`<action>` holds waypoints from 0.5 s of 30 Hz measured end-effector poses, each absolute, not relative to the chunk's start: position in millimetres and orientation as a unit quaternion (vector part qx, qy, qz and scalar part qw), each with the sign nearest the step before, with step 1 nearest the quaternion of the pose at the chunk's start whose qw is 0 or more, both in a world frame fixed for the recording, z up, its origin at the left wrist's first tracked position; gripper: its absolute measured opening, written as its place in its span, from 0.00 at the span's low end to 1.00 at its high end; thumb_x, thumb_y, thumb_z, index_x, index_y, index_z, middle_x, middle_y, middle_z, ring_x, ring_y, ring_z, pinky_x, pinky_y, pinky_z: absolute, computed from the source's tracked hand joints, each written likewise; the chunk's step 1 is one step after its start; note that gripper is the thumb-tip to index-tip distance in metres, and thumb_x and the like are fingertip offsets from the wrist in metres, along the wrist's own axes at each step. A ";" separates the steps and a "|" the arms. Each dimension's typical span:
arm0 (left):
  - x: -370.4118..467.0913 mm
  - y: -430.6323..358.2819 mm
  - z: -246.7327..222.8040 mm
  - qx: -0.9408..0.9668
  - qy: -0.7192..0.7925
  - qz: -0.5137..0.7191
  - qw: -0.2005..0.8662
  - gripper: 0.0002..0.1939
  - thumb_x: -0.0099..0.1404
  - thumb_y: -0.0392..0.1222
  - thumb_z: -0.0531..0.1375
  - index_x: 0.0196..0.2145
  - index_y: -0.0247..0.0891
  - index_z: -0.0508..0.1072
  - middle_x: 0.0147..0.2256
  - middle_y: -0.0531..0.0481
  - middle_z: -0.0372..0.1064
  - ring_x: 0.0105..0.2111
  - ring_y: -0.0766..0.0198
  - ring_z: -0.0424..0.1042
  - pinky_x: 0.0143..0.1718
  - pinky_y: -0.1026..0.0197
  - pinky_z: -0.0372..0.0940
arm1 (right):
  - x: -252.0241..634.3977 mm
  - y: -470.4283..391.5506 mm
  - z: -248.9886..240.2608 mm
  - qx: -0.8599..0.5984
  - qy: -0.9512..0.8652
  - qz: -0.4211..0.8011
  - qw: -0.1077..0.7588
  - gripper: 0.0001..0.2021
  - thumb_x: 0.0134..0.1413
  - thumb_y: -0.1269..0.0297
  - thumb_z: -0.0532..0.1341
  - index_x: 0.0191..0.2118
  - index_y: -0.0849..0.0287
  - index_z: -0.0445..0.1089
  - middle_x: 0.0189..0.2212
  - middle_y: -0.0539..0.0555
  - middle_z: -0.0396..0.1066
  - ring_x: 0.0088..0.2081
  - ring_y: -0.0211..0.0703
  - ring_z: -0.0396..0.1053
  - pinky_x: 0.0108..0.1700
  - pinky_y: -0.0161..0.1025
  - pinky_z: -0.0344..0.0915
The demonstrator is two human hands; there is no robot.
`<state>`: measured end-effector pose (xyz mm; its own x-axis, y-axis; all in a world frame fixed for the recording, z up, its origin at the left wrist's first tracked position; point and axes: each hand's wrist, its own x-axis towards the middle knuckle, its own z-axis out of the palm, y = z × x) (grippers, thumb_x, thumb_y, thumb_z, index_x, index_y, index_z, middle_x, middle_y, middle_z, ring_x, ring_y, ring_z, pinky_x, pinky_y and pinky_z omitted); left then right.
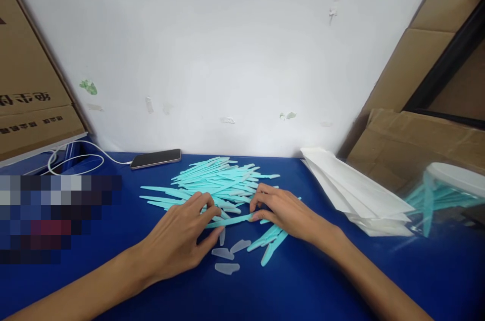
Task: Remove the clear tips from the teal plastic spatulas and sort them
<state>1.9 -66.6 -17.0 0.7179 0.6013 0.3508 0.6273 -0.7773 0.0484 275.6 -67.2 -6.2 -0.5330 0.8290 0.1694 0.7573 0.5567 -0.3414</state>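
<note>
A turquoise eyebrow razor (235,220) lies level between my two hands. My left hand (185,235) has its thumb and fingers closed around the razor's left part. At its right end, my right hand (282,210) pinches it between thumb and fingertips, hiding that tip. Behind both hands spreads a heap of similar eyebrow razors (215,179). Several clear plastic blade caps (227,269) lie on the blue table just in front. A few more razors (275,245) rest below my right hand.
On the blue table (288,290), a phone (156,158) with a white cable lies at the back left. White paper bags (356,189) and a clear tub of razors (450,194) stand right. Cardboard boxes (34,68) flank both sides before a white wall (227,48).
</note>
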 end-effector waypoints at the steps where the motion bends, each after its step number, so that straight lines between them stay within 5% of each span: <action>1: 1.9 -66.5 -17.4 -0.928 -0.331 -0.169 0.035 0.09 0.72 0.44 0.53 0.45 0.42 0.69 0.43 0.46 0.66 0.39 0.58 0.68 0.27 0.62 0.60 | 274.6 -67.8 -5.9 -0.455 -0.870 0.106 0.156 0.09 0.65 0.56 0.60 0.40 0.55 0.71 0.39 0.49 0.69 0.36 0.38 0.68 0.39 0.37 0.61; 9: 1.8 -63.0 -22.5 -0.925 -0.324 -0.196 0.038 0.07 0.73 0.39 0.51 0.43 0.42 0.69 0.40 0.48 0.68 0.36 0.60 0.69 0.26 0.63 0.60 | 272.4 -68.8 -2.4 -0.437 -0.867 0.092 0.220 0.09 0.66 0.57 0.58 0.41 0.56 0.71 0.38 0.51 0.73 0.40 0.43 0.70 0.42 0.39 0.63; 15: 1.2 -63.7 -18.6 -0.896 -0.305 -0.323 -0.009 0.05 0.72 0.36 0.54 0.43 0.40 0.68 0.35 0.51 0.70 0.30 0.67 0.69 0.29 0.65 0.63 | 262.9 -71.5 2.6 -0.420 -0.731 0.325 0.429 0.11 0.58 0.53 0.66 0.41 0.53 0.76 0.32 0.50 0.75 0.34 0.39 0.71 0.37 0.36 0.65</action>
<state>1.2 -63.7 -18.6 0.6058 0.5522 0.5728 0.5409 -0.8138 0.2126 262.9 -71.5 2.6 -0.2785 0.8928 0.3540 0.3352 0.4358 -0.8353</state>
